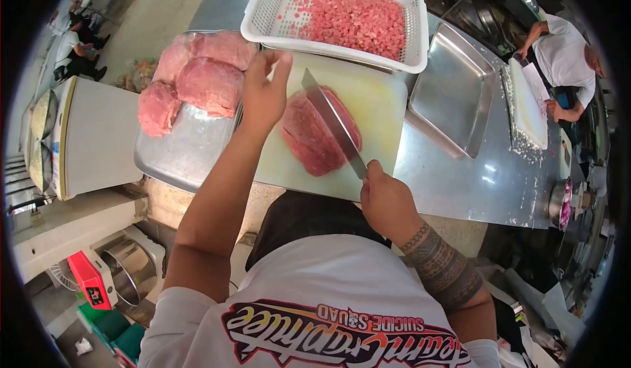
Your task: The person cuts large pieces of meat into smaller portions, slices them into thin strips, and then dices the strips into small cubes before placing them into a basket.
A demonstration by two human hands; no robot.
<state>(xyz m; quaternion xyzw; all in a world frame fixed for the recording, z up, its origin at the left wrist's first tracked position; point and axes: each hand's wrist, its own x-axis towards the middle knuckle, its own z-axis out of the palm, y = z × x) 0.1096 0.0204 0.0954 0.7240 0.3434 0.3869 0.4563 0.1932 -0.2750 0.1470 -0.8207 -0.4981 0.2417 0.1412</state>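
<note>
A large piece of raw meat (pixel 305 135) lies on the pale cutting board (pixel 378 92). My right hand (pixel 386 197) is closed round the handle of a knife (pixel 334 121), whose blade lies diagonally across the top of this meat. Left of the meat, my left hand (pixel 266 89) is raised near the board's left edge, its fingers apart and nothing seen in them. Beyond the board stands a white perforated basket (pixel 335 54) with diced meat (pixel 358 20) in it. Several big meat pieces (pixel 210 85) lie on a metal tray (pixel 187 141) at the left.
An empty metal pan (pixel 453 85) stands on the steel table (pixel 434 177), right of the board. Farther right, a person (pixel 565 56) works at another white board (pixel 528 105). A white appliance (pixel 108 138) is at the left, and a metal bowl (pixel 560 200) sits at the right edge.
</note>
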